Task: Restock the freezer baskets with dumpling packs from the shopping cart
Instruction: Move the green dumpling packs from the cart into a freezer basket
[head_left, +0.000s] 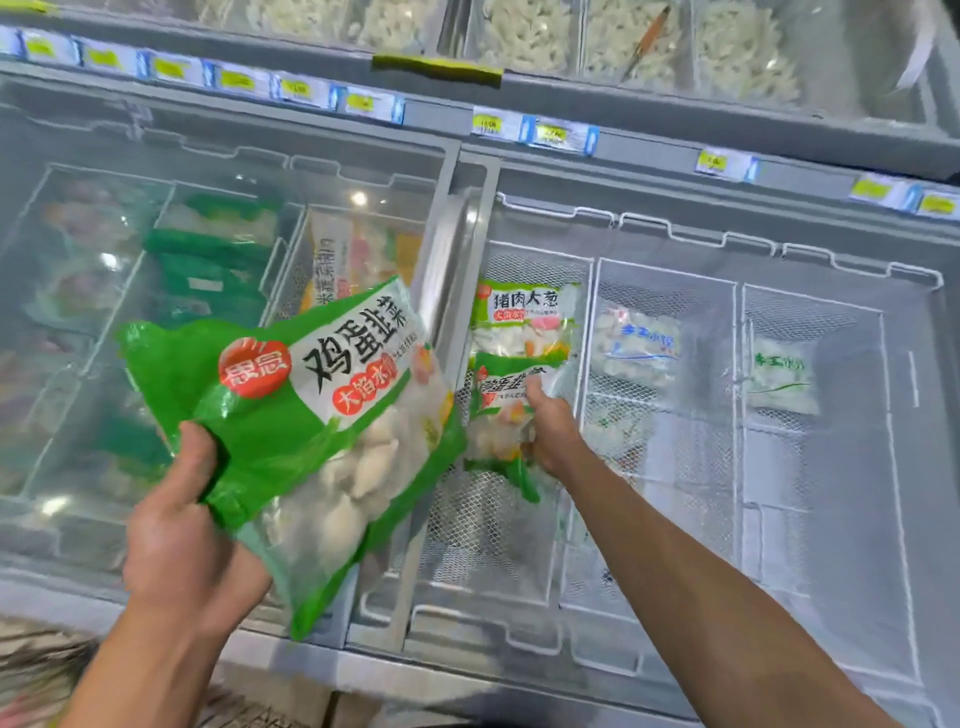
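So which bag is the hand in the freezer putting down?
Look in the open freezer's wire basket just right of the raised lid. Two green dumpling bags lie there; the right hand holds the nearer bag, overlapping the farther bag.

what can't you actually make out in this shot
Head view only:
- Price tags along the freezer rail: print blurred and too small to read.
- Packs under the closed glass lid on the left: hazed by frost and glare.
- Second green pack: the right hand covers part of its label.
- Shopping cart: out of frame.
- Left hand hides the held green pack's lower corner.
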